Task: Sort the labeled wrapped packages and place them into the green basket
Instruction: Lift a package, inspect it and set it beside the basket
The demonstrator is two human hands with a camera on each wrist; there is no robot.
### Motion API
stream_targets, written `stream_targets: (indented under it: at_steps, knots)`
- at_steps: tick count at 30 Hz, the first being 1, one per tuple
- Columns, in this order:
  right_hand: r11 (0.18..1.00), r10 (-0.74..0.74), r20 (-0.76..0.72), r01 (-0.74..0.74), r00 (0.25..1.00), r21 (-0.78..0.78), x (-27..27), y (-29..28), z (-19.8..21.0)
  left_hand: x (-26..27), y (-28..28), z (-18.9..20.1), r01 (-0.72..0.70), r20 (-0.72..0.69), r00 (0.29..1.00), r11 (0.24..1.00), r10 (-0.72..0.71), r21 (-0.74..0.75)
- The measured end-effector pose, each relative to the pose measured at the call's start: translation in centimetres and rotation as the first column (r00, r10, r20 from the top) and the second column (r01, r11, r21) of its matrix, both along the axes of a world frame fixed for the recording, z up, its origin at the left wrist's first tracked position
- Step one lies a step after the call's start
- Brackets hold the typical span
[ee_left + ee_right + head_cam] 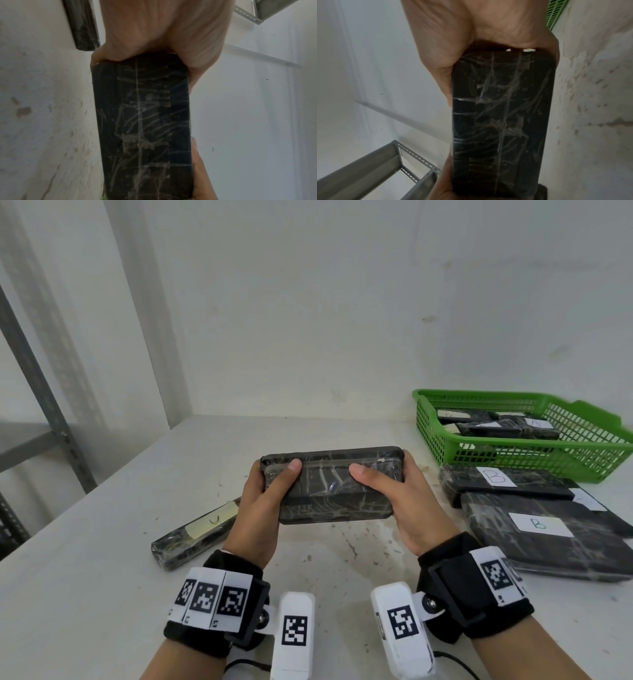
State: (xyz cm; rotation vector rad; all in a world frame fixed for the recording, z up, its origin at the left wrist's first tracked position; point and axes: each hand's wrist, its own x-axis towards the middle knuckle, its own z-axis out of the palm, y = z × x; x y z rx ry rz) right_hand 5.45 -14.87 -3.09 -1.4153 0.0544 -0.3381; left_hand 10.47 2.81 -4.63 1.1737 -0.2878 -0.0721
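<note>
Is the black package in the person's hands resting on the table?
Apart. The head view shows both hands holding the held package up, with bare table visible beneath its lower edge.

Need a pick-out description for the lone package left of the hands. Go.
Start at the green basket on the table's right, then cross left past both hands. The slim package lies flat beside the left hand. Unlike the B-labelled packages by the basket, it lies alone and bears a yellowish label.
</note>
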Motion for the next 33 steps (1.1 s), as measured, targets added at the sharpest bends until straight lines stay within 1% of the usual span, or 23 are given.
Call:
stream_targets:
  at_steps: [3,6,12,18,21,25,28,30,33]
  knots:
    - [1.0,0.001,-0.025,-0.002,1.0,-0.028,0.04,0.01,0.04,-0.06,0.13,-0.06,-0.026,0.022,0.999,0.999,0.025,0.023]
    - [1.0,-0.004,-0.039,0.003,0.999,-0.005,-0.01,0.05,0.1,-0.11,0.16,0.07,-0.02,0.043,0.999,1.0,0.019,0.021]
    - [1.0,-0.013,-0.016,0.013,1.0,-0.013,-0.31,0.19,0.57,-0.22,0.07,0.24,-0.021,-0.022,1.0,0.998,0.02,-0.055]
    - [0.999,0.019,-0.021,-0.02,1.0,-0.046,-0.28,-0.2,0.5,-0.04,0.18,0.17,-0.029,0.024,0.999,1.0,0.029,-0.002]
    - [0.997,0.03,-0.033,-0.032,0.999,-0.068,-0.21,-0.16,0.57,-0.06,0.25,0.29,-0.026,0.025,0.999,1.0,0.026,-0.015]
    - [1.0,-0.006,0.006,0.006,1.0,-0.008,-0.21,-0.09,0.68,-0.02,0.1,0.01,0.022,0.031,0.999,1.0,-0.022,-0.001]
    - [1.0,-0.019,0.029,0.018,0.999,0.005,-0.3,-0.09,0.68,-0.01,0.17,-0.25,0.013,0.042,0.999,1.0,-0.014,0.005]
    - [1.0,-0.021,0.031,0.022,0.999,-0.019,-0.33,-0.04,0.64,0.12,0.22,-0.33,0.011,0.047,0.999,1.0,-0.011,-0.003]
    - [0.998,0.026,0.022,-0.025,0.999,-0.064,-0.43,-0.08,0.5,0.18,0.26,-0.27,0.004,0.052,0.999,1.0,-0.003,-0.02]
